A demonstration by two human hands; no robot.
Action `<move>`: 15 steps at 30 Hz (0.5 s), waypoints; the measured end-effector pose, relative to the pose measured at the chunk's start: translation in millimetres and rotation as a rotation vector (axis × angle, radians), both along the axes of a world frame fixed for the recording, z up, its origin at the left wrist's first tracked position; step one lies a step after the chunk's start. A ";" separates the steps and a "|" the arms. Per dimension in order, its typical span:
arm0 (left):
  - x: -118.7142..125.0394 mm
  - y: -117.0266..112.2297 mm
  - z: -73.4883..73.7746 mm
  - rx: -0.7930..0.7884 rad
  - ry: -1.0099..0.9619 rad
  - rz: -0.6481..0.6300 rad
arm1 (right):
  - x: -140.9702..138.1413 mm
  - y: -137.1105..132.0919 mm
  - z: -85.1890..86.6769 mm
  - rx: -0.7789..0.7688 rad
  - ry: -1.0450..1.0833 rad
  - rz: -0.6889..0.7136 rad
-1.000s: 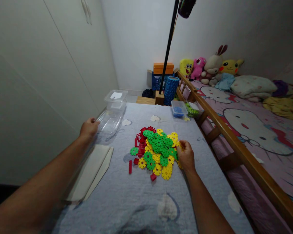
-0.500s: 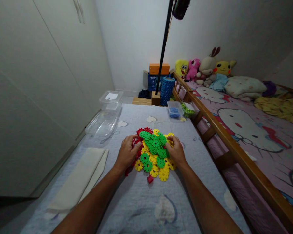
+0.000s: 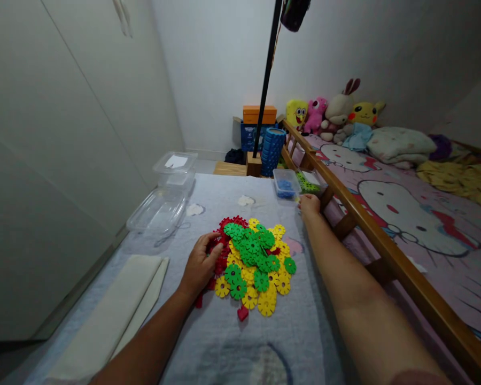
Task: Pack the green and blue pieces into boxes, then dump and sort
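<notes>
- I am watching the left hand (image 3: 200, 263) resting on the red toothed plastic discs (image 3: 222, 255) at the left edge of the heap of green, yellow and red flower-shaped plastic discs (image 3: 253, 251). Its fingers are bending over them, but I cannot tell whether they are pinching any.
- The right hand (image 3: 309, 205) is reaching past the heap's far right corner, right at the small clear plastic box of blue pieces (image 3: 285, 184) (a matching clear box of green pieces (image 3: 310, 183) is sitting beside it). The fingers are curling, and I cannot tell whether they are closing on anything.
- I am judging that the heap is calling for small pinches, since the toothed discs are catching on one another, with the left hand steadying its left edge.
</notes>
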State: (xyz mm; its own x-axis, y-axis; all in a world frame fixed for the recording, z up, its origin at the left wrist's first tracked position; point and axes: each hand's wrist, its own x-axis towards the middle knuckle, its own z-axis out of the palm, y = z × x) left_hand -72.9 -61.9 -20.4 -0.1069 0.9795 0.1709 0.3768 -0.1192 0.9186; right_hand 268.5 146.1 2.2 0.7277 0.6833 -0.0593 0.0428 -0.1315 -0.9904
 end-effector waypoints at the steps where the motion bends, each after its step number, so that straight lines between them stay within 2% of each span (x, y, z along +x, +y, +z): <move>1: -1.7 1.3 -2.2 -0.009 -0.018 0.004 | 3.7 6.6 -0.1 -0.006 0.019 -0.032; 7: -5.3 1.7 -4.0 -0.011 -0.002 0.013 | 23.0 32.6 3.3 -0.051 0.177 -0.184; 15: -6.3 1.7 -6.7 0.008 0.007 0.009 | 31.5 47.3 12.6 -0.078 0.373 -0.205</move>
